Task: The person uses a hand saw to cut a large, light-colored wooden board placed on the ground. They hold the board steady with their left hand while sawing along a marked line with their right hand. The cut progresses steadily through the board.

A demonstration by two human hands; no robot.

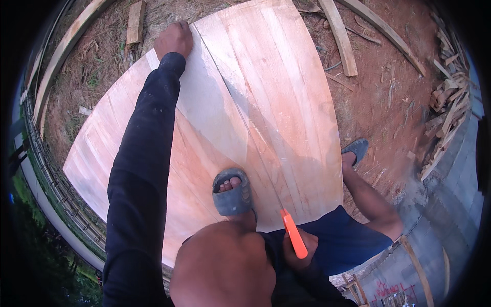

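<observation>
A large sheet of plywood (291,117) lies in front of me, looking bowed in the wide view. At its far edge my left hand (174,39) is closed, the fingers curled over the rim and partly hidden. Near my body, my right hand (302,249) wraps around the orange handle (293,235) of what looks like a handsaw. Its thin blade is seen edge-on at the sheet's near edge. From there a dark straight line (230,92) runs to the far edge beside my left hand; where blade ends and cut or mark begins I cannot tell.
My foot in a grey slide sandal (231,192) rests on the sheet; the other sandal (356,152) is on bare soil at right. Wooden planks (340,38) lie beyond. Scrap wood (445,112) is piled at far right, beside grey concrete (440,225).
</observation>
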